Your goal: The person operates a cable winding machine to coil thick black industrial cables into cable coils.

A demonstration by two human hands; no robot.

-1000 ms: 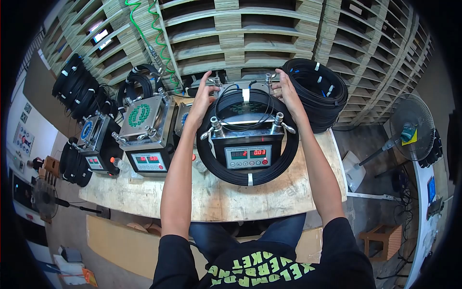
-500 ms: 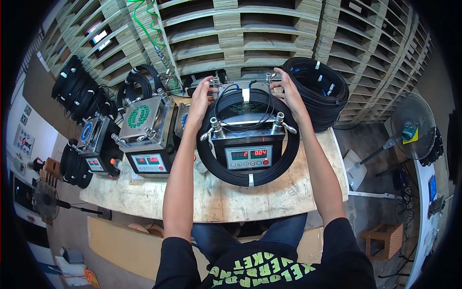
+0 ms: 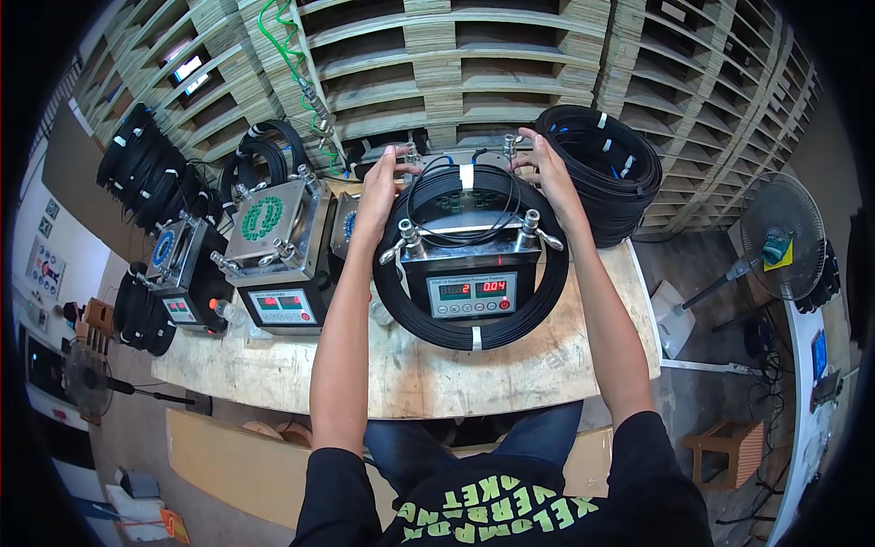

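My left hand [image 3: 381, 189] reaches to the rear left corner of a bench machine [image 3: 469, 294], its fingers apart beside the rear left clamp post [image 3: 410, 151]. At the opposite rear corner, my right hand [image 3: 550, 180] has spread fingers right at the rear right clamp post [image 3: 509, 146]. A large black cable coil [image 3: 477, 338], bound with white tape, hangs around the machine's front and top. Thin cable loops cross over the metal plate. Two front clamps with lever handles [image 3: 409, 239] stand inside the coil. The red display reads 2 and 0.04.
Two similar machines [image 3: 283, 305] [image 3: 182, 310] stand left on the wooden table [image 3: 437, 383]. Stacked black cable coils [image 3: 602, 205] sit at the right rear, more coils [image 3: 146, 169] at far left. A small bottle [image 3: 226, 312] stands between machines. Pallets [image 3: 437, 73] rise behind; a fan [image 3: 779, 242] is right.
Both hands stay at the rear clamps, with only slight finger shifts. The coil and machine have not visibly moved. The neighbouring machine's display reads differently.
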